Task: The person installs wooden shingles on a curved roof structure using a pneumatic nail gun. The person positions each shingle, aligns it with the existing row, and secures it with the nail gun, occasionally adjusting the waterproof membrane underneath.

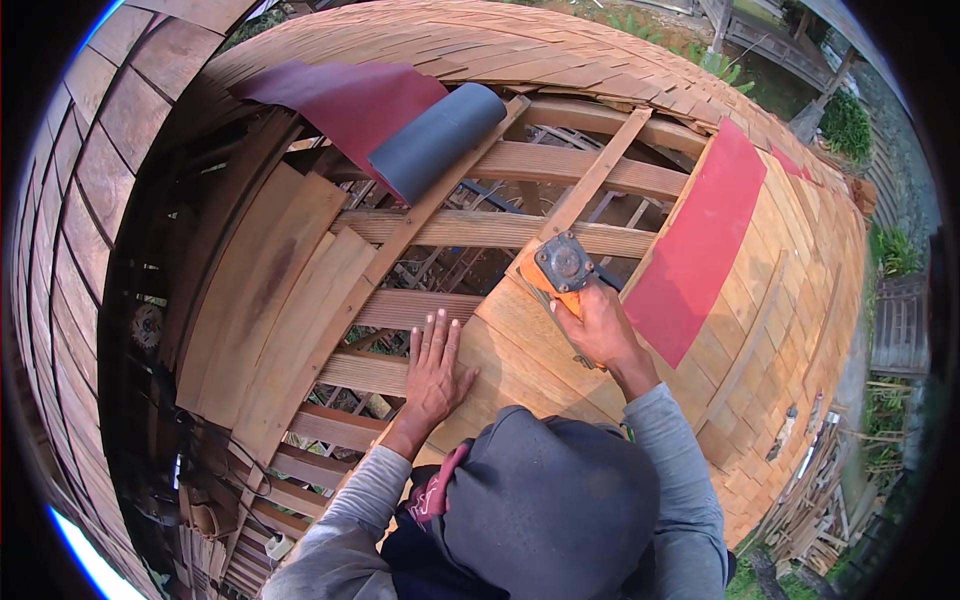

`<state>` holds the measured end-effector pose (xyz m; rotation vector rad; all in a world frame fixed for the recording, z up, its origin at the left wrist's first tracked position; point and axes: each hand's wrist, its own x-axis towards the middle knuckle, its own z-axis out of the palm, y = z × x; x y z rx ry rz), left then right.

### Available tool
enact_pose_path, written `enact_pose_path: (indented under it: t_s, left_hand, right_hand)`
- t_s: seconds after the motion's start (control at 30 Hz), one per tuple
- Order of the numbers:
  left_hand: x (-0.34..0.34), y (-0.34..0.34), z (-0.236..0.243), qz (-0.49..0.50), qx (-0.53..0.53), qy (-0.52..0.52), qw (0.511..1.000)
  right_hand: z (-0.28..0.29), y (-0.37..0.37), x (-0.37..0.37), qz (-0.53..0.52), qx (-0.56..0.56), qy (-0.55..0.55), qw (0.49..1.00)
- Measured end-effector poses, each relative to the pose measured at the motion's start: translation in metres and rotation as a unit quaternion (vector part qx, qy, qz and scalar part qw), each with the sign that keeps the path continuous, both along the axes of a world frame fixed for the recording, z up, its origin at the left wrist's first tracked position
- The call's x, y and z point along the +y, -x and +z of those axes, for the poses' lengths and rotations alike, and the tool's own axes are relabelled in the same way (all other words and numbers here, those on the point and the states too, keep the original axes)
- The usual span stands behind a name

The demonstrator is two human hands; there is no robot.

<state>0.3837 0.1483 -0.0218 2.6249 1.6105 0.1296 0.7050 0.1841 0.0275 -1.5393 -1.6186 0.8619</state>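
My right hand [602,328] is wrapped round the grip of an orange and black nail gun [563,262]. The gun's head sits over the upper corner of some pale wooden shingles [515,345], beside the lower end of a narrow batten [600,172]; its nose is hidden underneath. To the left, my left hand [436,372] lies flat with fingers stretched out, at the shingles' left edge next to the open roof frame. It holds nothing.
A partly unrolled red and grey membrane roll [440,140] lies on the rafters ahead. A red membrane strip [700,245] covers shingles at right. Gaps show between the crosswise battens [440,228]. Wide boards [262,290] lie at left, near a dark cable [262,480].
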Motion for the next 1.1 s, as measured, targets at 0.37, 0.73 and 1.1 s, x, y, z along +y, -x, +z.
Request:
enact_pose_path:
  t_s: [0.37,0.73,1.1]
  left_hand:
    - [0.074,0.173,0.06,0.3,0.009,-0.205,0.932]
    - [0.102,0.202,0.077,0.247,-0.069,-0.314,0.914]
    - [0.133,-0.191,0.143,-0.136,-0.237,-0.201,0.941]
  right_hand:
    - [0.004,-0.035,-0.078,-0.06,0.004,-0.058,0.997]
    - [0.038,-0.145,-0.289,-0.289,-0.062,0.019,0.955]
    - [0.032,-0.175,-0.338,-0.446,-0.061,0.068,0.89]
